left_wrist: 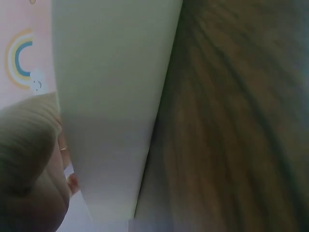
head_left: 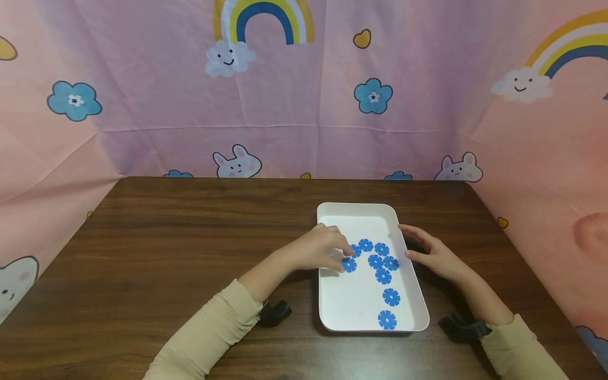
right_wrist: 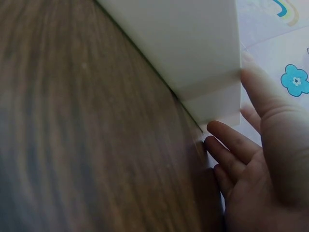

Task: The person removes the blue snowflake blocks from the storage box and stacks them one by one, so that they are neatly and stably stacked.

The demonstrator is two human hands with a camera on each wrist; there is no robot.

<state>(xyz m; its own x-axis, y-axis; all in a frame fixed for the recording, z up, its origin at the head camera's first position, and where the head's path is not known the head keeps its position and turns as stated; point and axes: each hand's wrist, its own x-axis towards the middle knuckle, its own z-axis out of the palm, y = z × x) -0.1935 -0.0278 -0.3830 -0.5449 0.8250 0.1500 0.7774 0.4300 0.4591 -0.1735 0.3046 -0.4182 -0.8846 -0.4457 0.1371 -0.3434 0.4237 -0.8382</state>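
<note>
A white tray (head_left: 351, 311) holds several blue notched discs (head_left: 391, 297), flat and flower-like. Over the tray's left wall reaches my left hand (head_left: 319, 248), its thumb and forefinger spread apart, with one blue disc (head_left: 349, 265) by the thumb and another (head_left: 356, 250) at the forefinger's tip. In the left wrist view the tray's side wall (left_wrist: 111, 96) hides most of the fingers. At the right wall rests my right hand (head_left: 438, 257), its thumb and fingertips at the rim and outer side. The right wrist view shows its fingers (right_wrist: 236, 140) loosely bent beside the wall.
The tray stands on a dark brown wooden table (head_left: 190, 237), right of its middle. Behind and at both sides hangs a pink and purple cloth (head_left: 285, 100) with rainbows, flowers and rabbits. Each wrist carries a black strap device (head_left: 274, 313).
</note>
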